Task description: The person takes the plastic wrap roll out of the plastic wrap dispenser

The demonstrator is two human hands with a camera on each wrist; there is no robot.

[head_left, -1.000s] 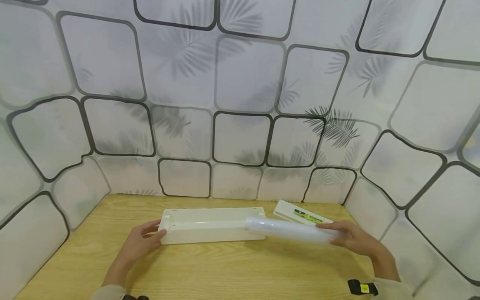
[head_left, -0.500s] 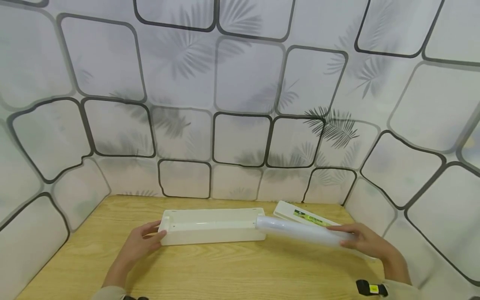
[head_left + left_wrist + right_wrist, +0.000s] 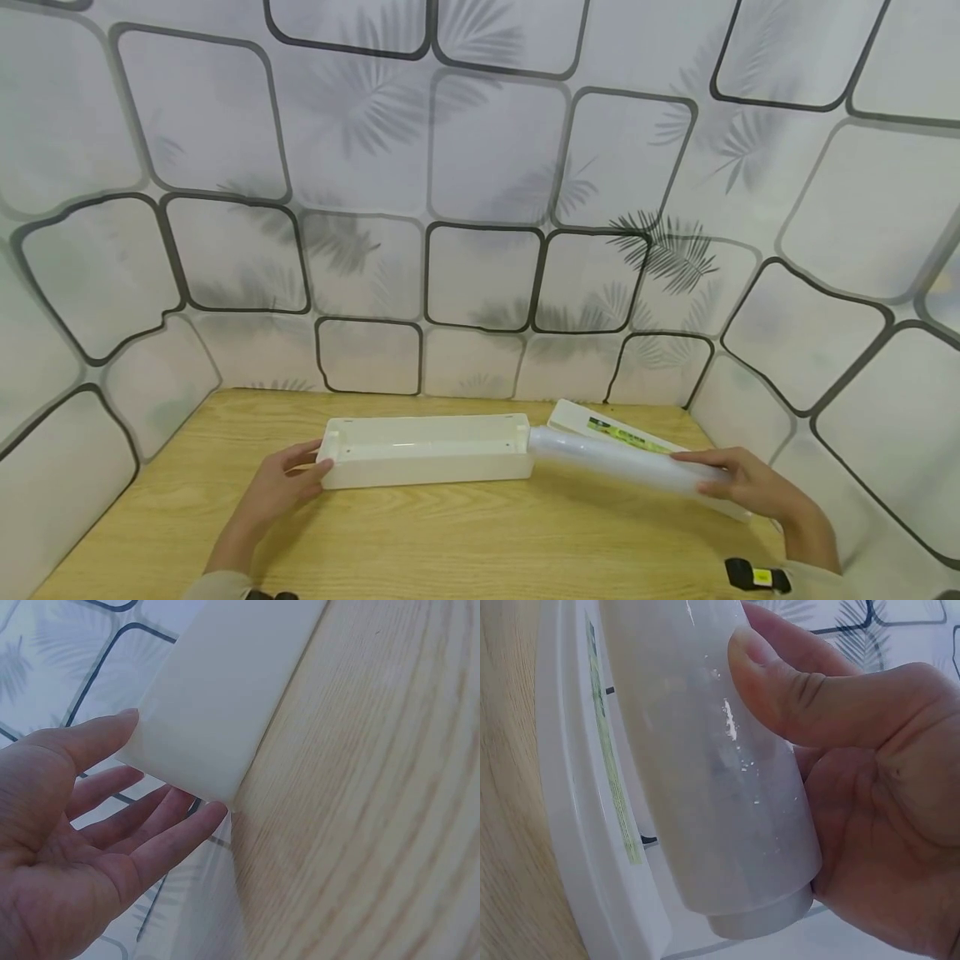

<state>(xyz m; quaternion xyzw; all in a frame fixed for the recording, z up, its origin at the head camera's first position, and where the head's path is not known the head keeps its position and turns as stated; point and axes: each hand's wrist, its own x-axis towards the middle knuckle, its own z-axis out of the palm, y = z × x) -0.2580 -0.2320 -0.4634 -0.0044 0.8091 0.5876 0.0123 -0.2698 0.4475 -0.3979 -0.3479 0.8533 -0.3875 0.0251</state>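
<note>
An off-white, long open box [image 3: 427,471] stands on the table in the head view, its inside bare apart from small holes. At its left end my left hand [image 3: 283,482] touches the box with thumb and fingertips; in the left wrist view the fingers [image 3: 180,844] lie loosely extended against that end. My right hand [image 3: 753,487] grips the right part of a roll of cling film [image 3: 622,458], with the thumb [image 3: 761,664] across its side. The roll slants above the table, its left end close to the box's right end. A grey core [image 3: 765,919] protrudes from the roll.
Behind and under the roll lies a long white lid [image 3: 573,417] with a green-yellow label [image 3: 626,435], partly hidden by the roll. The wood-grain table [image 3: 450,542] is bounded by patterned walls [image 3: 480,275] at the back and both sides.
My right hand has moved to the right with the roll of cling film, whose left end has come from over the box to just beside it. Box and left hand have stayed put.
</note>
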